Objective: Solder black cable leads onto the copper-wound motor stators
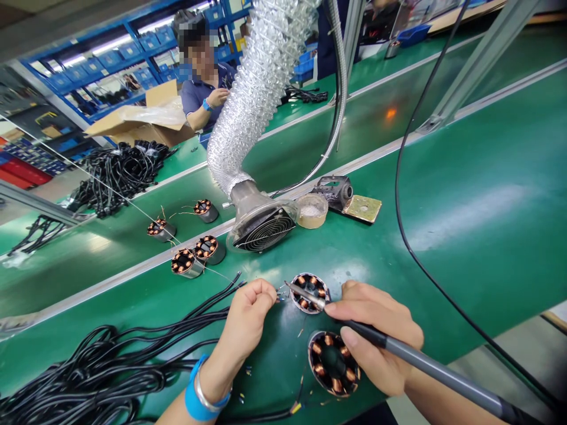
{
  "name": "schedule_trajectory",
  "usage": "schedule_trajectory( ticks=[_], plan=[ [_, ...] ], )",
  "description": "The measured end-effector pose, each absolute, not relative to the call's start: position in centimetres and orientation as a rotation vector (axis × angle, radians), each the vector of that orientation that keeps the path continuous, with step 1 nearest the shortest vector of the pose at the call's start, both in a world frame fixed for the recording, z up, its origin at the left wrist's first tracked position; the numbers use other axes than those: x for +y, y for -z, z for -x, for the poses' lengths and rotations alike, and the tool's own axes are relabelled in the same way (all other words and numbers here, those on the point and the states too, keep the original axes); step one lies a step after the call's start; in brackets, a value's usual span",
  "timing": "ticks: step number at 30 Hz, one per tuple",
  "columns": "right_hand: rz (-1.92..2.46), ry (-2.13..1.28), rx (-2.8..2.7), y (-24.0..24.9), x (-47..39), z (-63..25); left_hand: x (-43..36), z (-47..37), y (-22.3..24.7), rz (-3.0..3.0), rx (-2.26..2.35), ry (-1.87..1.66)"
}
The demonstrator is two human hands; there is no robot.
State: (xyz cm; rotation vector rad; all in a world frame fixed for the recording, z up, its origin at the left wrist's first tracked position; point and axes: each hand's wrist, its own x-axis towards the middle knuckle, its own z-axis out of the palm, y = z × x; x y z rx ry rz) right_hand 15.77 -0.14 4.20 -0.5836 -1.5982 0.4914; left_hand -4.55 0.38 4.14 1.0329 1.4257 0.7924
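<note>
My right hand point(376, 330) grips a soldering iron point(411, 354). The iron's tip points left, close to thin stripped wire ends point(281, 291). Those ends stick out of my left hand point(250, 316), its thumb and forefinger pinched together. A thin silvery strand point(133, 203) runs down from the upper left to that hand; whether the fingers hold it too is hidden. Behind the iron's metal shaft lies a round motor stator point(305, 306) with copper coils. A second stator point(334, 363) sits nearer me, just beside my right fingers.
Black cables point(101, 366) are heaped on the green bench at left. A fume extractor point(261, 227) hangs from a silver duct point(266, 77). Behind are a round tub point(312, 211), an iron stand point(334, 190), a sponge tray point(363, 208) and several stators point(188, 264). A co-worker point(201, 88) sits across.
</note>
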Motion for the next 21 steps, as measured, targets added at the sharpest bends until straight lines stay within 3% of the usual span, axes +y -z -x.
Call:
schedule_trajectory(
  ticks=[14, 21],
  plan=[
    [0.604, -0.521, -1.533, -3.0, 0.3, -15.6, 0.4, 4.6, -4.5, -1.053, 1.380, -0.773],
    [0.610, -0.467, -1.921, -3.3, 2.3, -14.4, 0.2, 5.5, -4.6, -1.224, 1.187, -0.691]
  ],
)
